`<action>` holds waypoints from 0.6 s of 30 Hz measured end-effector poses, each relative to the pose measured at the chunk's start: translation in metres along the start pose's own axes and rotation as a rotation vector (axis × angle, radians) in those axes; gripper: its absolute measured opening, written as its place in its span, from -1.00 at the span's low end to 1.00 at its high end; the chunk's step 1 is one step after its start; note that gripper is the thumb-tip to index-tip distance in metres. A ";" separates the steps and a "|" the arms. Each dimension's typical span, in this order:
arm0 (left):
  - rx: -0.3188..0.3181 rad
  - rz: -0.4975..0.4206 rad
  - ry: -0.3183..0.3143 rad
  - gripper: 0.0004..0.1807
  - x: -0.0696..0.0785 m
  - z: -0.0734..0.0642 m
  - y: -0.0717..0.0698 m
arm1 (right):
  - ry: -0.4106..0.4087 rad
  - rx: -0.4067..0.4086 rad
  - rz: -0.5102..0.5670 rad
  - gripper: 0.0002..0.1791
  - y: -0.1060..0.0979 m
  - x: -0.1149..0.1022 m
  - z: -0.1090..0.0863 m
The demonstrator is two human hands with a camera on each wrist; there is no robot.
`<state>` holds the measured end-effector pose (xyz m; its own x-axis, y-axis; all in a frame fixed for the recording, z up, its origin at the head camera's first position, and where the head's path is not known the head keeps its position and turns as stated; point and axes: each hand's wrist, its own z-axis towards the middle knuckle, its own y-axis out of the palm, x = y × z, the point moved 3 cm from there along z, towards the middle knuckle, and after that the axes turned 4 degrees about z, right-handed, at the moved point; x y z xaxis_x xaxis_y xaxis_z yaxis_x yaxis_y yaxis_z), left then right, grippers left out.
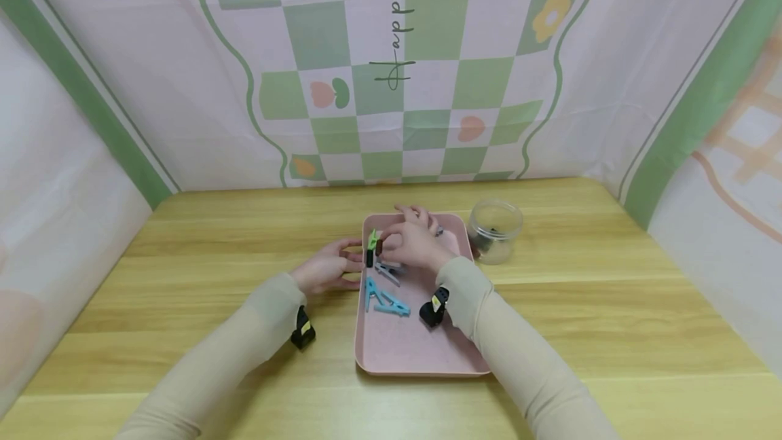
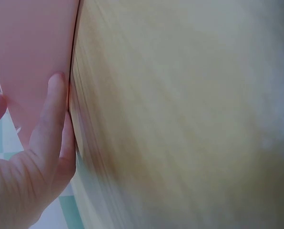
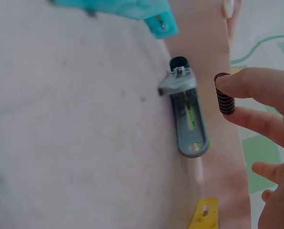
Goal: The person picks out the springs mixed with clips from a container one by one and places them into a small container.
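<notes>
My right hand (image 1: 418, 243) is over the upper left of a pink tray (image 1: 421, 352). Between thumb and fingertip it pinches a small dark ribbed cylinder (image 3: 225, 95), held close to the tray wall. My left hand (image 1: 330, 267) is at the tray's left side, its fairly straight fingers (image 2: 51, 105) touching the outer wall. Inside the tray by that wall lie a green clothespin (image 1: 373, 240), a black piece (image 1: 369, 258) and a grey clothespin (image 3: 192, 124). Blue clothespins (image 1: 391, 305) lie nearer the front.
Right of the tray, a clear round jar (image 1: 496, 233) with dark contents stands on the wooden table (image 1: 244, 236). A yellow piece (image 3: 205, 214) shows at the tray's edge in the right wrist view. Behind the table hangs a checked cloth (image 1: 379, 87).
</notes>
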<state>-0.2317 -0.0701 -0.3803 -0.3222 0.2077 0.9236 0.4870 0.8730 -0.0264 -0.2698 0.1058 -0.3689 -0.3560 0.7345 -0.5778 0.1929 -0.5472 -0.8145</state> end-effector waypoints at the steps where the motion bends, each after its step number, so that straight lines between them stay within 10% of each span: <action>1: -0.002 0.000 0.001 -0.35 0.000 0.000 -0.001 | 0.001 0.005 0.007 -0.70 0.000 0.000 0.000; 18: 0.008 0.014 0.005 -0.36 -0.003 0.003 -0.003 | -0.001 0.060 0.061 -0.63 -0.012 -0.003 0.000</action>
<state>-0.2348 -0.0715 -0.3838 -0.3113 0.2181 0.9250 0.4847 0.8736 -0.0429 -0.2712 0.1100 -0.3576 -0.3459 0.6985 -0.6264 0.1595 -0.6141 -0.7729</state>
